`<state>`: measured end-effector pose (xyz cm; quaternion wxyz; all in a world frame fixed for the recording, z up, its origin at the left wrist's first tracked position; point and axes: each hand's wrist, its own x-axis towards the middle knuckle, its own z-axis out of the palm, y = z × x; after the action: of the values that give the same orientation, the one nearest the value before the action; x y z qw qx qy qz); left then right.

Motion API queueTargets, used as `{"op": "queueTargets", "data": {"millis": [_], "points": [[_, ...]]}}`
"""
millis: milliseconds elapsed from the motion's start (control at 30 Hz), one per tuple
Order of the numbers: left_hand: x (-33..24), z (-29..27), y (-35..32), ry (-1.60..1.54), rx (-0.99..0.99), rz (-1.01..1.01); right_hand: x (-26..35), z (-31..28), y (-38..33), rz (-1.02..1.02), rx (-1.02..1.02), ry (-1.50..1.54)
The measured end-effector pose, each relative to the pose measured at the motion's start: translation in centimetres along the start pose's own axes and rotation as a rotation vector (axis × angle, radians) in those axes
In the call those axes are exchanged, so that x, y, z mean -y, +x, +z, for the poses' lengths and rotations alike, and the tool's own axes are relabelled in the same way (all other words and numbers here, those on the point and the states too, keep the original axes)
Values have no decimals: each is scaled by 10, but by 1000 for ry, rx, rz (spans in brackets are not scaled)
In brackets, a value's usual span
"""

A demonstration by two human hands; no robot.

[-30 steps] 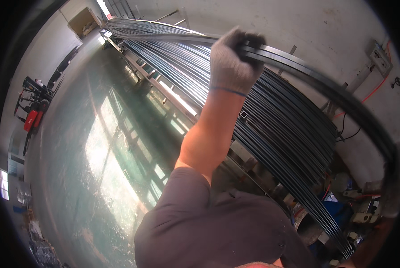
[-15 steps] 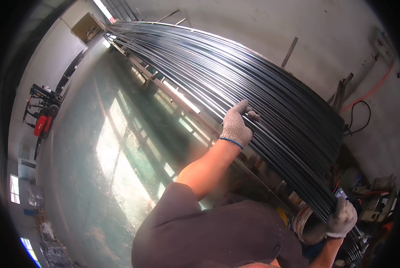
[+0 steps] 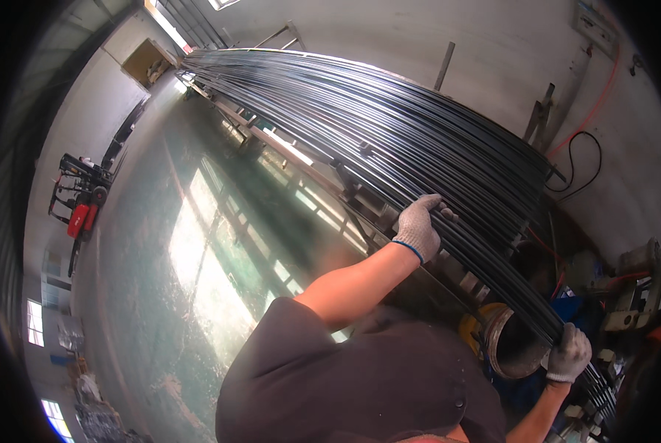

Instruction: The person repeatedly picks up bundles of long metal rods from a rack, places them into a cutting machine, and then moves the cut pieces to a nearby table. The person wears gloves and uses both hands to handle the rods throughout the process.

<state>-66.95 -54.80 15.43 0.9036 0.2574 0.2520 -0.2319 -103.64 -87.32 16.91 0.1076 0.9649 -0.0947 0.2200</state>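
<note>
Head view: pale-knit-gloved left hand (image 3: 421,229) at three o'clock and gloved right hand (image 3: 569,354) at four curl round long dark metal bars (image 3: 509,289), many more unheld.

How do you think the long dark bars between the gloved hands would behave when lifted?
The long dark bars would probably flex if raised at one end, being so slender for their length. Their metallic sheen suggests smooth faces, perhaps apt to slide against each other, and several together might feel heavy.
</note>
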Motion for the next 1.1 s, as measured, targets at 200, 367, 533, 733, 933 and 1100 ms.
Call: {"op": "queueTargets", "data": {"millis": [200, 367, 533, 733, 933, 1100], "points": [[108, 15, -57, 73, -37, -183, -106, 2, -100, 119, -22, -63], [145, 6, -92, 1641, 675, 549, -146, 3, -179, 452, 140, -136], [166, 7, -80, 1597, 748, 374, -76, -47, -115, 617, -113, -148], [172, -26, -5, 1142, 614, 160, 21, -111, -166, 575, -361, 11], [166, -16, -46, 1682, 679, 690, 16, -172, -294, 997, -562, -246], [191, 36, -139, 1472, 312, 522, -24, -192, -413, 1463, -777, -57]]}}
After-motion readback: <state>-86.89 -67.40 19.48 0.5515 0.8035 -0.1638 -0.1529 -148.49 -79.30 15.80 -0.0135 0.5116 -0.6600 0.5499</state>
